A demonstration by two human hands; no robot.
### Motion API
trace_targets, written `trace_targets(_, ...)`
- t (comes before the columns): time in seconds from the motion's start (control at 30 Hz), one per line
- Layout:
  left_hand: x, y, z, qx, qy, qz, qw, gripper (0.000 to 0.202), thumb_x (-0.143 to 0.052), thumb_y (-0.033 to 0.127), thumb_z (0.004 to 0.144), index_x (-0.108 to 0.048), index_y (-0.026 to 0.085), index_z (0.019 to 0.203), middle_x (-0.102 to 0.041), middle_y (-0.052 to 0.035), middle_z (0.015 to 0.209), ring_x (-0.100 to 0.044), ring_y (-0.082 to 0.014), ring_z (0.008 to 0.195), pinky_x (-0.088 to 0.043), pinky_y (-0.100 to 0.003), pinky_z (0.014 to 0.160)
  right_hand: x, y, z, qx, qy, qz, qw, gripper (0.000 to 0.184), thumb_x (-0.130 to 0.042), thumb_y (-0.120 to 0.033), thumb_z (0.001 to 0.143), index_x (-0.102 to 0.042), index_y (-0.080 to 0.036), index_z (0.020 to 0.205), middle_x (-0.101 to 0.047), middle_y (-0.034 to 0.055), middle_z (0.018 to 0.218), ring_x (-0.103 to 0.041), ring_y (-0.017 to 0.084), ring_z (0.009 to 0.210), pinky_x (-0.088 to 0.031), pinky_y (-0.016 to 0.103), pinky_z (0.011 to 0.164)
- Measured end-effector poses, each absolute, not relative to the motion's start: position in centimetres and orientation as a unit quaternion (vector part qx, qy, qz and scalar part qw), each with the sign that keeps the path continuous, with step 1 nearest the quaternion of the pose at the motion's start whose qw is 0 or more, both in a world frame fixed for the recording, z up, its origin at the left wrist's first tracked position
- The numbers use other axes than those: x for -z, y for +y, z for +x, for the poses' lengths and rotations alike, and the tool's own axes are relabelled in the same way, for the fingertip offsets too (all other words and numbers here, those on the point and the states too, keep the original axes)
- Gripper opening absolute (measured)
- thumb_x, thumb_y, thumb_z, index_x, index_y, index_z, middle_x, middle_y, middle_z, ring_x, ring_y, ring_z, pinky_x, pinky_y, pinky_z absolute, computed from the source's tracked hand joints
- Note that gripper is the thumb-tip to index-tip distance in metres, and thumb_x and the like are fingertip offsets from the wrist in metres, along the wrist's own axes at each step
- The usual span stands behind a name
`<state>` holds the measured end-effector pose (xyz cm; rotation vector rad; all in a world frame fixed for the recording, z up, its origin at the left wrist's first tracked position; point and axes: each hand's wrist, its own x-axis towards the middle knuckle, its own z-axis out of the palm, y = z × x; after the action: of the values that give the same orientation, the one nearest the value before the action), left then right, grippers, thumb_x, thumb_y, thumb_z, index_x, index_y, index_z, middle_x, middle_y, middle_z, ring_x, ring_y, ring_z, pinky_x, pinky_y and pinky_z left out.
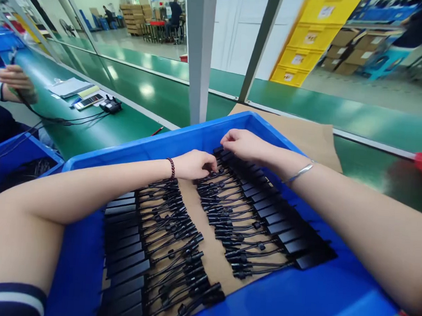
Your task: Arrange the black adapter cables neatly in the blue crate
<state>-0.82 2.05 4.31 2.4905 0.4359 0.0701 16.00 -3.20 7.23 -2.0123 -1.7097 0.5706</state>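
Observation:
Inside a blue bin [155, 145], black power adapters lie in two rows, a left row [126, 259] and a right row [270, 210], with their short cables [232, 215] pointing toward the middle. My left hand [195, 165] reaches to the far end of the right row; its thumb and fingers are pinched at a black cable plug there. Just beyond it, by the far wall of the bin, my right hand [244, 144] has its fingers curled together above the farthest adapters. Whatever sits between those fingertips is hidden.
Brown cardboard [205, 233] lines the bin. Beyond it is a green bench [138, 119] with a phone [89, 101], papers [69, 87] and a black plug [110, 104]. A co-worker's hand [17, 79] holds cables at left. A grey post [201, 58] stands behind the bin.

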Motion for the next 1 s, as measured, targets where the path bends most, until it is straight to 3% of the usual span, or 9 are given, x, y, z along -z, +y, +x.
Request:
trace_targets(0.1, -5.0, 2.2, -1.2, 0.044, 0.105, 0.976, 0.184, 0.024, -0.050, 0.011, 0.066, -0.062, 0.019, 0.086, -0.059, -0.0010, 0.088, -0.053, -0.0112, 0.080, -0.040, -0.023, 0.077, -7.0, -3.0, 16.2, -0.245, -0.607, -0.716, 0.243, 0.015, -0.050, -0.013, 0.070, -0.059, -0.016, 0.082, -0.061, 0.0003, 0.077, -0.048, 0.008, 0.061, -0.034, 0.017, 0.054)
trace_targets(0.27, -5.5, 1.5, -1.6, 0.042, 0.093, 0.991, 0.081, 0.017, -0.053, 0.019, 0.066, -0.064, 0.023, 0.079, -0.055, -0.0030, 0.088, -0.046, -0.0201, 0.095, -0.034, -0.032, 0.083, -6.8, -3.1, 16.2, -0.268, -0.605, -0.708, 0.247, 0.016, -0.051, -0.013, 0.070, -0.059, -0.016, 0.084, -0.060, -0.0004, 0.074, -0.044, 0.006, 0.054, -0.034, 0.017, 0.053)
trace_targets(0.37, -5.2, 0.5, -1.7, 0.057, 0.117, 0.991, 0.042, 0.013, -0.057, 0.029, 0.063, -0.064, 0.023, 0.070, -0.053, -0.0047, 0.086, -0.045, -0.0228, 0.091, -0.036, -0.034, 0.076, -6.9, -3.2, 16.0, -0.266, -0.607, -0.709, 0.243, 0.017, -0.051, -0.012, 0.070, -0.059, -0.015, 0.084, -0.061, 0.0001, 0.076, -0.044, 0.006, 0.054, -0.034, 0.017, 0.053)
trace_targets(0.47, -4.4, -0.4, -1.8, 0.069, 0.130, 0.989, 0.016, 0.025, -0.058, 0.038, 0.060, -0.064, 0.017, 0.072, -0.051, -0.0079, 0.083, -0.046, -0.0225, 0.083, -0.038, -0.033, 0.072, -7.0, -3.3, 16.0, -0.272, -0.610, -0.705, 0.237, 0.018, -0.051, -0.013, 0.070, -0.059, -0.015, 0.085, -0.061, 0.0003, 0.078, -0.046, 0.006, 0.056, -0.034, 0.016, 0.053)
trace_targets(0.57, -3.5, -1.1, -1.9, 0.056, 0.149, 0.987, -0.002, 0.028, -0.054, 0.038, 0.062, -0.063, 0.013, 0.072, -0.049, -0.0095, 0.083, -0.047, -0.0226, 0.081, -0.039, -0.033, 0.071, -7.2, -3.3, 15.9, -0.275, -0.621, -0.697, 0.229, 0.018, -0.051, -0.013, 0.069, -0.059, -0.016, 0.086, -0.061, 0.0002, 0.078, -0.046, 0.006, 0.056, -0.034, 0.016, 0.052)
trace_targets(0.7, -3.1, -1.2, -1.7, 0.057, 0.167, 0.984, 0.009, 0.021, -0.049, 0.027, 0.060, -0.061, 0.012, 0.069, -0.050, -0.0092, 0.082, -0.049, -0.0199, 0.076, -0.040, -0.031, 0.071, -7.3, -3.4, 15.9, -0.269, -0.628, -0.696, 0.221, 0.020, -0.051, -0.013, 0.069, -0.059, -0.016, 0.086, -0.061, -0.0004, 0.078, -0.045, 0.006, 0.055, -0.034, 0.017, 0.051)
trace_targets(1.0, -6.2, 1.0, -1.0, 0.098, 0.245, 0.948, 0.178, 0.022, -0.055, 0.034, 0.065, -0.058, 0.018, 0.079, -0.058, 0.0022, 0.066, -0.049, -0.0090, 0.056, -0.034, -0.020, 0.052, -7.7, -3.4, 15.8, -0.250, -0.634, -0.701, 0.209, 0.020, -0.052, -0.012, 0.068, -0.061, -0.016, 0.085, -0.063, 0.0003, 0.081, -0.052, 0.010, 0.067, -0.036, 0.018, 0.055)
